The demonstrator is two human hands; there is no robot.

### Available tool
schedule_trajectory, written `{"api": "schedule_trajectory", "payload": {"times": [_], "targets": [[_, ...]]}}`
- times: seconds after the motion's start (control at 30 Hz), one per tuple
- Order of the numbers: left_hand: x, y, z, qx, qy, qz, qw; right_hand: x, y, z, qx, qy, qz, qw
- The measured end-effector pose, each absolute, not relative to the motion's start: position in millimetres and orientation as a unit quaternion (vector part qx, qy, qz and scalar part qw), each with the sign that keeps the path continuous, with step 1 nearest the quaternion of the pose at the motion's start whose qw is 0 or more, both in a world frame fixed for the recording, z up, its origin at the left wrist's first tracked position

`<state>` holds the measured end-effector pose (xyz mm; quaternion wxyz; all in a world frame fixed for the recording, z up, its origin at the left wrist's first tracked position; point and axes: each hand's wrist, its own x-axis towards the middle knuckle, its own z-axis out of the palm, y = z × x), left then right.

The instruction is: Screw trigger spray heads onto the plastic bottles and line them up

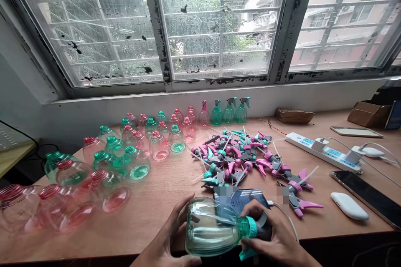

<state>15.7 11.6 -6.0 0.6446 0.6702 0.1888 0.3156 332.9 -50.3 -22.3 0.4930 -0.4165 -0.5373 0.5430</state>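
A green transparent spray bottle (213, 227) lies sideways at the table's front edge, its base to the left. Round that base my left hand (172, 233) is curled, thumb below and fingers above. At the other end my right hand (269, 233) grips the grey and teal spray head (262, 227) by its collar (250, 227). The head sits on the bottle's neck, and a pale tube shows inside. Part of the trigger hangs below my right fingers. Behind the bottle lies a lit phone (242, 200), partly covered by it, with a white cable plugged in.
Open pink and green bottles (134, 162) stand in rows at the left. A heap of loose spray heads (233, 154) lies mid-table. Several bottles with heads (228, 110) stand by the wall. Rightward are a power strip (322, 152), dark phone (366, 196) and white case (349, 206).
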Motion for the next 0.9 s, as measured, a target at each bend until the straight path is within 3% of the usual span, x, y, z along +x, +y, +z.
{"api": "schedule_trajectory", "payload": {"times": [0.33, 0.63, 0.9], "targets": [[25.1, 7.3, 20.2, 0.664, 0.186, 0.304, 0.658, 333.0, -49.5, -22.2, -0.437, -0.528, 0.562, 0.462], [23.2, 7.4, 10.8, 0.675, 0.18, 0.307, 0.646, 337.0, -45.2, -33.2, -0.42, -0.537, 0.573, 0.454], [20.0, 12.0, 10.4, 0.751, 0.197, 0.324, 0.54, 336.2, -45.8, -35.3, -0.419, -0.531, 0.582, 0.45]]}}
